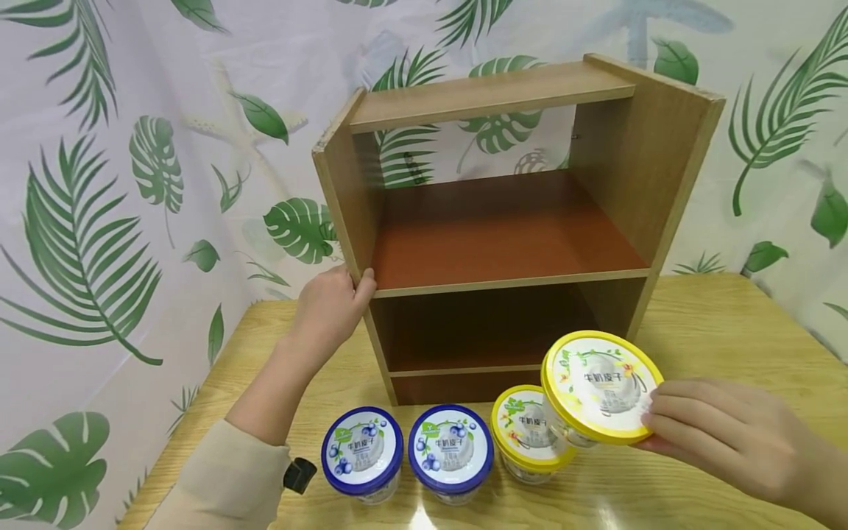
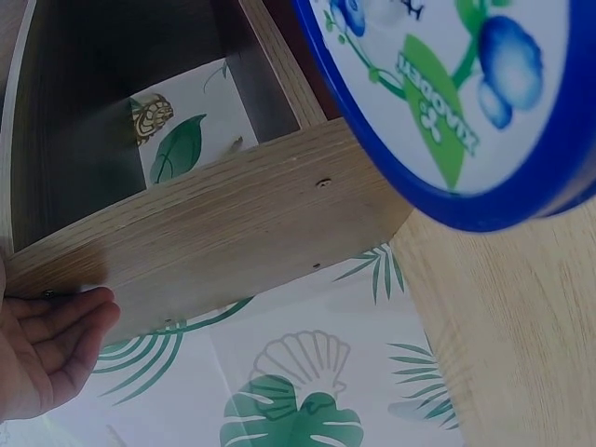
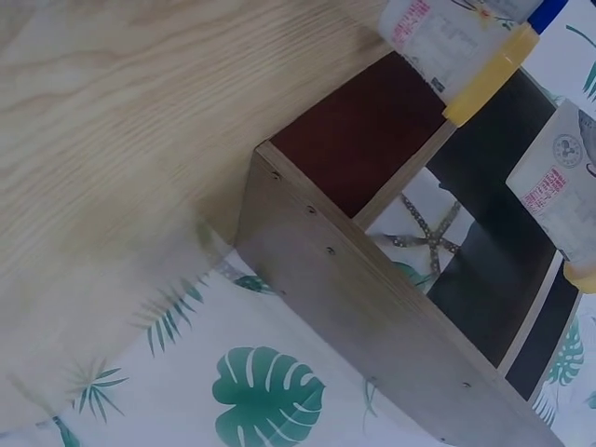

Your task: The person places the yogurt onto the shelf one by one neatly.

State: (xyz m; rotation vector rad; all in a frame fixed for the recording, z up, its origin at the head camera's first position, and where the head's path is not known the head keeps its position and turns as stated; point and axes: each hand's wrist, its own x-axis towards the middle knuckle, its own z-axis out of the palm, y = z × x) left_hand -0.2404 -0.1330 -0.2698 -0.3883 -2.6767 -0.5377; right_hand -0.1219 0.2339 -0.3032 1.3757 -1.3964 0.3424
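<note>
My left hand (image 1: 333, 302) grips the front edge of the wooden shelf unit's (image 1: 676, 162) left side panel, near the middle board. In the left wrist view, that hand's fingers lie along the panel's outer side. A tub with a yellow lid (image 1: 599, 386) is held by its rim in my right hand (image 1: 732, 434), tilted and raised in front of the lower compartment. Just left of it, a second yellow-lidded tub (image 1: 526, 427) stands upright on the table, partly covered. Two blue-lidded tubs, one left (image 1: 362, 450) and one beside it (image 1: 450, 450), stand in the same row.
The shelf unit has a reddish upper compartment board (image 1: 477, 232) and a darker lower compartment (image 1: 477, 327). It stands on a light wood table (image 1: 715, 331). A leaf-patterned cloth (image 1: 199, 177) hangs behind and at the left.
</note>
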